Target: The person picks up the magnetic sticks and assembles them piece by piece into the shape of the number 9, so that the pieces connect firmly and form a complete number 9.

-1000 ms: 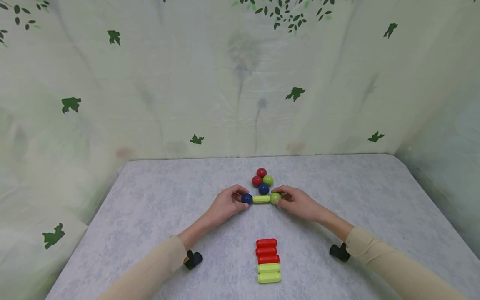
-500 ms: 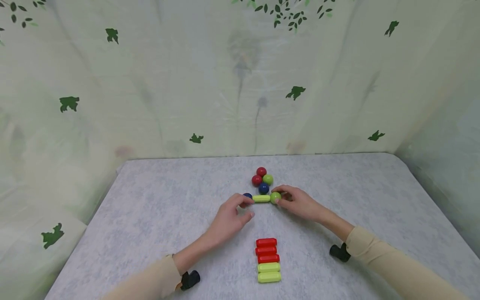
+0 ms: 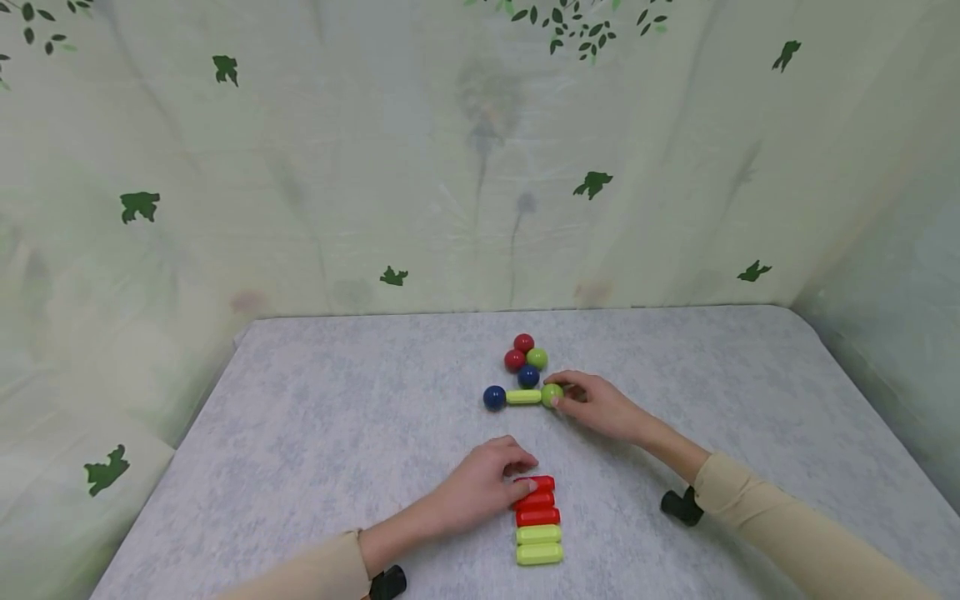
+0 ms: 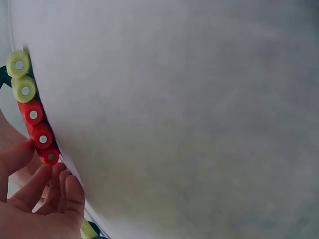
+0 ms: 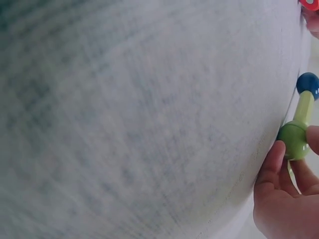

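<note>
A blue ball [image 3: 494, 397], a yellow-green rod [image 3: 523, 397] and a green ball [image 3: 552, 395] lie end to end in a line on the table. My right hand [image 3: 600, 407] pinches the green ball between thumb and fingers, as the right wrist view also shows. Nearer me, my left hand [image 3: 480, 483] reaches to the far end of a row of rods. Its thumb overlaps the farthest red rod [image 3: 544, 482], and its fingertips are right at that rod's end in the left wrist view. Two more red rods [image 3: 537, 517] and two yellow-green rods [image 3: 538, 553] complete the row.
Behind the joined pieces sits a cluster of loose balls: a blue ball [image 3: 528, 377], a green ball [image 3: 537, 358] and two red balls [image 3: 514, 360]. The grey table [image 3: 337, 400] ends at a hanging leaf-patterned cloth [image 3: 315, 208].
My left hand has let go of the blue ball and moved toward me to the far end of the rod row. The right hand stays on the green ball.
</note>
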A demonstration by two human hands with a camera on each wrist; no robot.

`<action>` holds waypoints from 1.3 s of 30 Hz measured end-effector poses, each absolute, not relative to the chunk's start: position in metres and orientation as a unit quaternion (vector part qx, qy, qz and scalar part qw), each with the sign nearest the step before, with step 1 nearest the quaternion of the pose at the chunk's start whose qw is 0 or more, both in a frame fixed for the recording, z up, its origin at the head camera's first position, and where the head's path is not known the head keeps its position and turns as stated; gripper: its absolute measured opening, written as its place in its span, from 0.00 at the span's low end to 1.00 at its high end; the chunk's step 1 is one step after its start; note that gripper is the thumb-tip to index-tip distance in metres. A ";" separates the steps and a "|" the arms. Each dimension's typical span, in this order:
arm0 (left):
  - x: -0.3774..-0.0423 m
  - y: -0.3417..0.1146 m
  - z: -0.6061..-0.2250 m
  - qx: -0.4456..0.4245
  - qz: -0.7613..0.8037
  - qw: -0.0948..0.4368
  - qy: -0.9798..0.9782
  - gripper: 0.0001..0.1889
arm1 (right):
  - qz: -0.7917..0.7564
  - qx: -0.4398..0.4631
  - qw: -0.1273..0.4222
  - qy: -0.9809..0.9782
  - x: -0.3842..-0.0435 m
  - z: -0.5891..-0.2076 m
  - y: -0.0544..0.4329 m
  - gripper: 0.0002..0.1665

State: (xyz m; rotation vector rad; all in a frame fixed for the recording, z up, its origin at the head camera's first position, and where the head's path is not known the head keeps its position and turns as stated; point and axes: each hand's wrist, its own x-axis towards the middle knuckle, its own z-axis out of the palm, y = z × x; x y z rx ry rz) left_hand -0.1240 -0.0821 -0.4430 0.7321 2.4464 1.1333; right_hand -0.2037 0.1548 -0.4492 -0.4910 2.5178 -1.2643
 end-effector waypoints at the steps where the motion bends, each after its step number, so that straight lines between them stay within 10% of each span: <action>1: -0.124 -0.081 -0.443 0.264 0.389 0.173 0.865 0.10 | -0.438 -0.171 0.141 0.871 -0.204 -0.449 0.155 0.21; 15: -0.124 -0.080 -0.441 0.278 0.361 0.171 0.874 0.05 | -0.431 -0.178 0.142 0.873 -0.204 -0.447 0.154 0.21; 39: -0.153 -0.107 -0.434 -0.046 0.617 0.207 0.758 0.17 | -0.427 -0.179 0.142 0.875 -0.204 -0.447 0.153 0.21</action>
